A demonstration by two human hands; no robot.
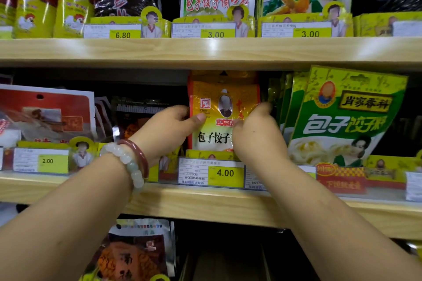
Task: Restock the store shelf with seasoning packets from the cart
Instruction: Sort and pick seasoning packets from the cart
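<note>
Head view: you've got the orange packet [222, 107] upright in the middle shelf [205, 201] slot, right above the 4.00 tag [225, 173]. Your left hand [169, 128] pinches its left edge, thumb over the front, fingers tucked behind. Your right hand [255, 130] clamps the right edge the same way. Probably a two-sided hold so the floppy pouch stays square and faces out as it seats behind the price rail. Green packets [342, 118] lean just beside on the right, tilted, so the right hand likely also keeps them off the slot. Red packets [45, 114] sit further left. Bracelets [130, 159] on left wrist. Cart not in view.
</note>
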